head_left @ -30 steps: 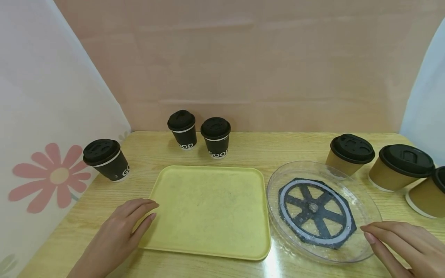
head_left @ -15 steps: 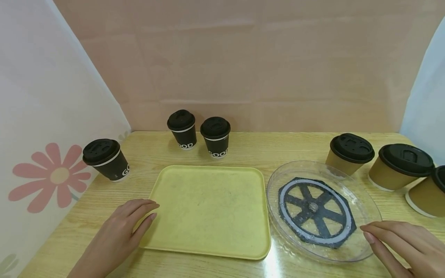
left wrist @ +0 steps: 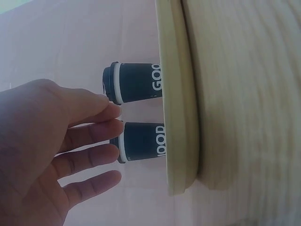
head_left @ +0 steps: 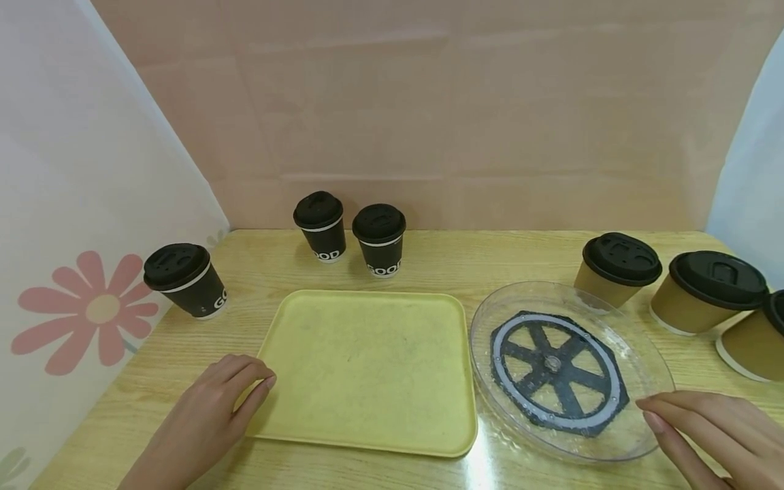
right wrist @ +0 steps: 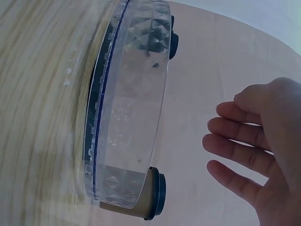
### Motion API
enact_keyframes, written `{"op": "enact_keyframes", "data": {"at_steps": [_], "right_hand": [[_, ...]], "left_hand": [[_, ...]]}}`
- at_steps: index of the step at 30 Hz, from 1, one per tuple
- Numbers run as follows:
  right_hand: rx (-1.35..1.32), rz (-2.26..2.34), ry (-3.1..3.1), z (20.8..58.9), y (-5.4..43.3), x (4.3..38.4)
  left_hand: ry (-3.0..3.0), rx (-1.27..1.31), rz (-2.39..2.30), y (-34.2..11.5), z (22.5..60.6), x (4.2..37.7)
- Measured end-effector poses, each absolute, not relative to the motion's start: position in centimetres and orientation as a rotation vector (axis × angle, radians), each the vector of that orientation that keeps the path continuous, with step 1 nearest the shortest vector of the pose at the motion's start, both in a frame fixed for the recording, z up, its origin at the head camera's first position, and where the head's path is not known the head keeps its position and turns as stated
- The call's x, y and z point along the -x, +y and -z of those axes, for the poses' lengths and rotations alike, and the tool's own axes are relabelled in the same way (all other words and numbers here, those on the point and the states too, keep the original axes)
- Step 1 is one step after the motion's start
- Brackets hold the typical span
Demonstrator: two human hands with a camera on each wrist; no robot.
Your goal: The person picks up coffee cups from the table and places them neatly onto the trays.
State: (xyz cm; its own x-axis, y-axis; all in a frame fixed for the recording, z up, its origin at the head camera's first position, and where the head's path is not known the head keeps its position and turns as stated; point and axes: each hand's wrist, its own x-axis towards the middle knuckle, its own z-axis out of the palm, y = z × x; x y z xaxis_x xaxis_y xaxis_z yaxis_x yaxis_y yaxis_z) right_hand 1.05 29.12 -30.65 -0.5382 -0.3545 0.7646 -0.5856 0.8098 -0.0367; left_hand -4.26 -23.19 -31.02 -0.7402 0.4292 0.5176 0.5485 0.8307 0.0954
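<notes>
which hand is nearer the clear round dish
Right. The right hand hovers by the right rim of the clear round dish; the left hand is farther left, by the left edge of the yellow tray.

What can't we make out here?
Head: far-right brown cup, cut off by the right edge.
Head: right hand, cut off by the right and bottom edges.
Head: inside of the leftmost black cup, covered by its lid.
Left wrist: lower black cup, top partly behind the left hand, base behind the tray.

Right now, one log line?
left hand: empty, by tray | right hand: empty, by dish | black cups: lidded | brown cups: lidded
</notes>
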Motion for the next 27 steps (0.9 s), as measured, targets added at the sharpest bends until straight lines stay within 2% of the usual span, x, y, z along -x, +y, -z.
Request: {"op": "enact_keyframes", "data": {"at_steps": [19,27], "right_hand": [[-0.597,-0.316,-2.331,29.77,28.34,-1.79],[-0.644,-0.333,-2.249,30.66,28.79,-1.31]], "left_hand": [[-2.525,0.709,0.320,-22.99,30.92,4.19],[-2.520,0.725,0.315,-23.10,30.99,4.24]]}}
